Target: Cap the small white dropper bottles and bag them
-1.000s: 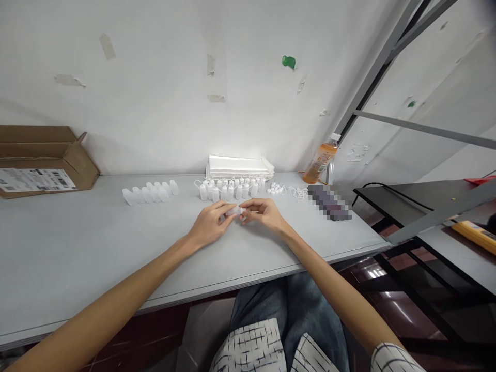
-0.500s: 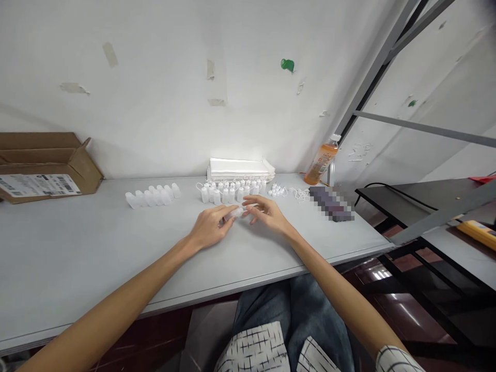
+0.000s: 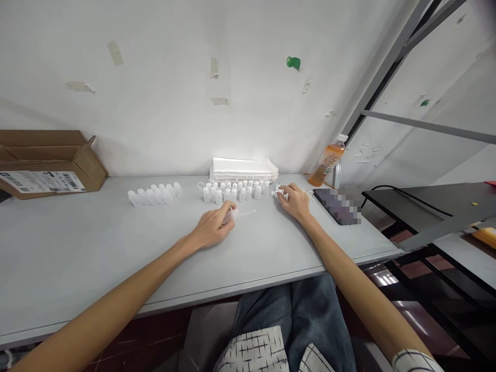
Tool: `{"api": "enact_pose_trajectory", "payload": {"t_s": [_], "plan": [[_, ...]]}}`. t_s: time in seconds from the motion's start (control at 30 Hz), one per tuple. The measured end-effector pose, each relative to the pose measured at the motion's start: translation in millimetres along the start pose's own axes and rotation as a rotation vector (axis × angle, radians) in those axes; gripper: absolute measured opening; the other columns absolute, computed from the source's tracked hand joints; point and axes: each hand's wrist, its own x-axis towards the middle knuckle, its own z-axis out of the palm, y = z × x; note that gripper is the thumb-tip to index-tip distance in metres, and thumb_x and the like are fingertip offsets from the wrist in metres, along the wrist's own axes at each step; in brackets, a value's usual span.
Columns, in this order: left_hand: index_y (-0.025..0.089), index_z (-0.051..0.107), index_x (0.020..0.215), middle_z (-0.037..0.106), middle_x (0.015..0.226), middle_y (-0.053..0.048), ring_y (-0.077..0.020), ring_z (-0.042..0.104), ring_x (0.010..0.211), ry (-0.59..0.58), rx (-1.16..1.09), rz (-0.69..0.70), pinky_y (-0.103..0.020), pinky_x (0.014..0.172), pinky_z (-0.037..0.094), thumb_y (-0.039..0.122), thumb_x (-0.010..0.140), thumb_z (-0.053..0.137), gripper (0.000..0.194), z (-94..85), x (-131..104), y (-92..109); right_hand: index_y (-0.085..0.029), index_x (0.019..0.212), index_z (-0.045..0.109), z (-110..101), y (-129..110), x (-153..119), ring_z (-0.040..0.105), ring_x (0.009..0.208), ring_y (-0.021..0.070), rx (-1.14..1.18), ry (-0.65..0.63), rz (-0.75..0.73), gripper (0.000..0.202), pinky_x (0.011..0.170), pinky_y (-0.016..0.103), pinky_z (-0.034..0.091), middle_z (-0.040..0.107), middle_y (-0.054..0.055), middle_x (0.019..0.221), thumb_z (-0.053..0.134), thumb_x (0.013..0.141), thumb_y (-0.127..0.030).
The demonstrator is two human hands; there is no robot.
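Observation:
My left hand (image 3: 213, 226) is closed around a small translucent bottle (image 3: 230, 215) just above the grey table (image 3: 248, 248). A thin white strand sticks out to the right of that bottle. My right hand (image 3: 295, 202) has its fingertips at a pile of small white caps (image 3: 277, 191); whether a cap is between them is hidden. Several white bottles (image 3: 242, 195) with caps and looped strands stand in rows between and behind my hands. To the left, several translucent bottles without caps (image 3: 155, 195) lie side by side.
A stack of white sheets or trays (image 3: 244, 168) lies against the wall. An orange drink bottle (image 3: 328, 163) leans at the back right, near a phone (image 3: 335, 205). An open cardboard box (image 3: 87, 165) is at the far left. Metal posts rise at the right.
My right hand has left the bottle in my left hand and moved right to the pile of caps. My left hand still holds its bottle, and the view has shifted slightly.

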Motion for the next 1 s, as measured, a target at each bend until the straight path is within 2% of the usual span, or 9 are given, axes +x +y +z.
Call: {"api": "enact_pose_trajectory", "payload": {"t_s": [0.1,0.23,0.37,0.47,0.63,0.77,0.83,1.0], "plan": [[0.024,0.044,0.101,0.047,0.067,0.004,-0.0171,0.045,0.061,-0.026,-0.04,0.017,-0.029,0.064,0.031,0.028,0.088,0.032,0.018,-3.6,-2,2,-0.018,0.092,0.072,3,-4,0,0.055,0.062,0.0145,0.057,-0.027,-0.015,0.022,0.056,0.027,0.032,0.066,0.006,0.087,0.052,0.083,-0.023],[0.023,0.043,0.095,0.04,0.061,0.004,-0.0168,0.041,0.059,-0.042,-0.122,0.042,-0.029,0.063,0.029,0.032,0.092,0.026,0.02,-6.4,-5,5,-0.016,0.077,0.066,2,-8,1,0.053,0.058,0.0127,0.204,-0.033,0.0,0.014,0.06,0.026,0.037,0.065,0.005,0.079,0.053,0.08,-0.02],[0.023,0.041,0.083,0.039,0.061,0.004,-0.0156,0.041,0.058,0.04,-0.145,-0.03,-0.028,0.062,0.03,0.044,0.097,0.024,0.03,-4.4,-5,7,-0.018,0.067,0.055,2,-10,0,0.05,0.055,0.0131,0.271,-0.055,0.022,0.015,0.059,0.026,0.037,0.059,0.001,0.064,0.056,0.079,-0.027],[0.022,0.04,0.079,0.042,0.062,0.005,-0.0139,0.04,0.057,0.12,-0.1,-0.05,-0.027,0.062,0.03,0.048,0.095,0.032,0.032,-1.9,-3,7,-0.019,0.065,0.051,3,-10,-1,0.049,0.056,0.0135,0.238,-0.084,0.025,0.016,0.057,0.025,0.034,0.057,0.0,0.06,0.056,0.077,-0.026],[0.022,0.043,0.087,0.042,0.059,0.007,-0.0114,0.038,0.05,0.171,-0.068,-0.03,-0.026,0.058,0.031,0.047,0.088,0.047,0.025,0.9,-1,6,-0.019,0.08,0.061,-2,-14,-7,0.054,0.059,0.0151,0.15,-0.172,0.032,0.011,0.058,0.025,0.033,0.062,0.0,0.062,0.056,0.081,-0.029],[0.023,0.043,0.097,0.04,0.055,0.009,-0.013,0.041,0.049,0.141,-0.068,-0.028,-0.026,0.058,0.033,0.04,0.089,0.046,0.019,1.9,0,4,-0.018,0.072,0.063,-9,-21,-9,0.056,0.063,0.0156,0.135,-0.217,-0.029,0.019,0.058,0.026,0.034,0.064,0.003,0.066,0.058,0.082,-0.034],[0.022,0.044,0.099,0.04,0.054,0.008,-0.0141,0.043,0.051,0.14,-0.051,-0.034,-0.026,0.058,0.034,0.038,0.091,0.043,0.018,1.6,0,3,-0.017,0.071,0.063,-11,-26,-9,0.055,0.061,0.0148,0.268,-0.223,-0.019,0.02,0.059,0.027,0.038,0.064,0.003,0.067,0.058,0.081,-0.034],[0.021,0.047,0.088,0.051,0.065,0.003,-0.0156,0.049,0.058,0.155,0.004,0.0,-0.027,0.058,0.035,0.035,0.092,0.04,0.016,0.9,1,-2,-0.015,0.083,0.064,-15,-51,-6,0.059,0.056,0.0154,0.919,-0.324,0.224,0.03,0.048,0.028,0.046,0.064,0.004,0.072,0.066,0.075,-0.043]]}}
